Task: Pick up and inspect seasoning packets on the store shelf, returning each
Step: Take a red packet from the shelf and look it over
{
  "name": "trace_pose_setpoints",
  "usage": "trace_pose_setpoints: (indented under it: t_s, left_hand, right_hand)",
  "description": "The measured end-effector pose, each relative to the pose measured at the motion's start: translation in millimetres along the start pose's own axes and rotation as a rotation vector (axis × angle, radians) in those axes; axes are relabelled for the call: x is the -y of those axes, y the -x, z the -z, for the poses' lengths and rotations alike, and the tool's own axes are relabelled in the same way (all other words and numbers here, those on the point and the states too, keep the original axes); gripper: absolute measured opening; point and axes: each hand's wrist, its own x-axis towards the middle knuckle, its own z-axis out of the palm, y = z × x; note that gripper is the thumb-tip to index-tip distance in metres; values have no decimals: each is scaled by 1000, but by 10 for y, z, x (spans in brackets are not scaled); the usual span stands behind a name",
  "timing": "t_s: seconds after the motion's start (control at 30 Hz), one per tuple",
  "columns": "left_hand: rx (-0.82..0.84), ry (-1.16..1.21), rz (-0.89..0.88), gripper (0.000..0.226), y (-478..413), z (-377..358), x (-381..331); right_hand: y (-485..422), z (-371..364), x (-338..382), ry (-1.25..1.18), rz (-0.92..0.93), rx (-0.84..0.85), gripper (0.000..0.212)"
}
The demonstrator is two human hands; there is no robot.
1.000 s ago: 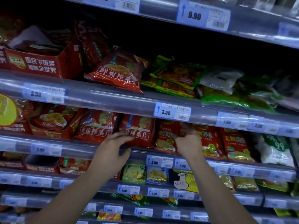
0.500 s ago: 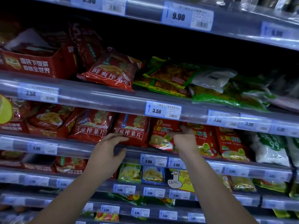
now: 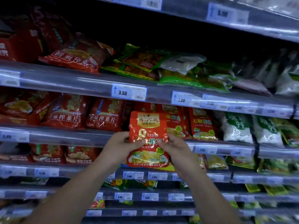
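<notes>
I am seeing the red packet [image 3: 148,139] gleaming, glossy crinkled plastic film catching highlights, the shelf strip [image 3: 64,80] shining as smooth clear plastic, the price label [image 3: 129,92] showing matt paper, green packets [image 3: 194,82] glistening in slick film, white bags [image 3: 236,130] looking duller.

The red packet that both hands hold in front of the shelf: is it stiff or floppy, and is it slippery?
Probably soft but not limp: the red packet stands upright above the left hand and right hand, yet its film looks wrinkled. Likely slippery: the surface shines with glare.
</notes>
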Motion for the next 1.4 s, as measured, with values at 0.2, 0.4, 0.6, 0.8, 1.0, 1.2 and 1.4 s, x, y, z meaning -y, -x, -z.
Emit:
trace_pose_setpoints:
  t_s: [0.2, 0.4, 0.6, 0.8, 1.0, 1.2, 1.4]
  left_hand:
    - [85, 139, 81, 18, 165, -82, 109]
    - [-30, 69, 83, 24, 178, 28, 99]
    - [-111, 115, -80, 13, -17, 143, -53]
    - [-52, 377, 137, 31, -306, 253, 65]
    - [42, 401, 241, 27, -417, 249, 61]
    - [-68, 147, 79, 30, -460, 217, 79]
    - [-97, 148, 42, 12, -378, 130, 16]
  right_hand:
    - [186, 247, -99, -113, -31, 66, 31]
    - [240, 171, -146, -66, 24, 75, 29]
    - [192, 32, -157, -8, -4, 90, 30]
    - [99, 114, -158, -33, -16, 23, 23]
    - [66, 164, -179, 20, -15, 18, 25]
    - [-71, 260, -133, 177, 8, 14, 19]
    - [-284, 233, 1, 171, 81, -7, 20]
